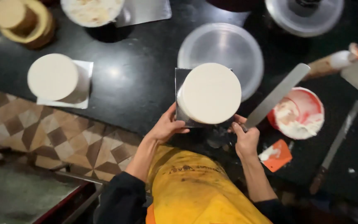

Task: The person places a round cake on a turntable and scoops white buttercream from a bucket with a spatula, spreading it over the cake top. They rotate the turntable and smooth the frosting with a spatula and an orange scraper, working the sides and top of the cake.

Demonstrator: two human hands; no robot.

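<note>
Gripping the square board (182, 95) under a frosted cake (210, 93) — left hand (165, 126); right hand (245, 139) clasping a palette knife (276, 95)

The black desk (137, 83) carries a clear lid (228, 41) beyond the fingers (175, 118), a red bowl (305, 105) and orange scraper (280, 155) to their right, and a second cake (54, 77) far left.

a second white cake (53, 76) sits on a square board (84, 83) at the left. a stack of bare sponge rounds (23, 20) is far left at the top. a clear round lid (224, 45) lies on the black counter (137, 74). a red bowl (299, 113) of cream sits right, near an orange scraper (276, 155).
</note>
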